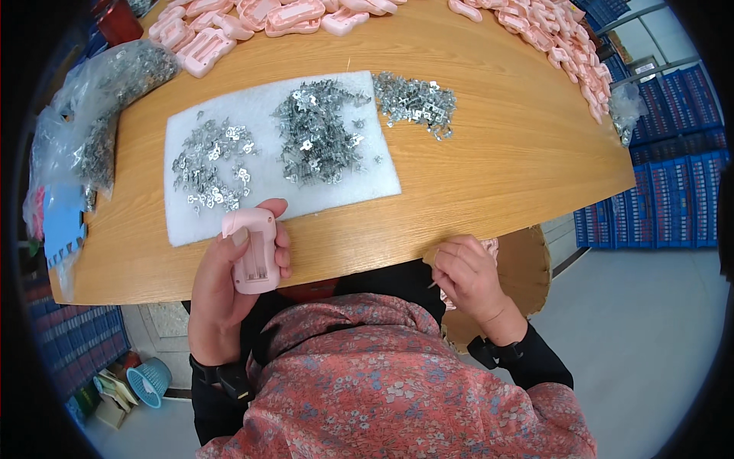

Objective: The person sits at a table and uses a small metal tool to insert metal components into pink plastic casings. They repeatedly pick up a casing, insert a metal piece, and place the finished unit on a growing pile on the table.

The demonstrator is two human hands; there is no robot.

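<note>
1. Step in hand (judged): one pink casing (264, 229) is held for work on its battery bay. Bay faces up; small metal parts show at its near end, too small to identify.
2. Casing position: in the left hand (218, 277), above the near edge of the surface (505, 153), by the near edge of the white pad (336, 199).
3. Left hand: closed around casing, thumb across the bay side, fingers wrapped on the far flank. Grip looks steady.
4. Right hand (468, 271): at the surface's near edge, beside the carton (531, 271), well apart from casing. Fingers curled close together; cannot tell whether something is pinched there.
5. Metal clips: two piles on pad, left (214, 172) and right (317, 138); a third pile (417, 103) on the bare surface just beside it.
6. Next move (judged): calls for the right hand at the bay, casing kept still, bay up.
</note>
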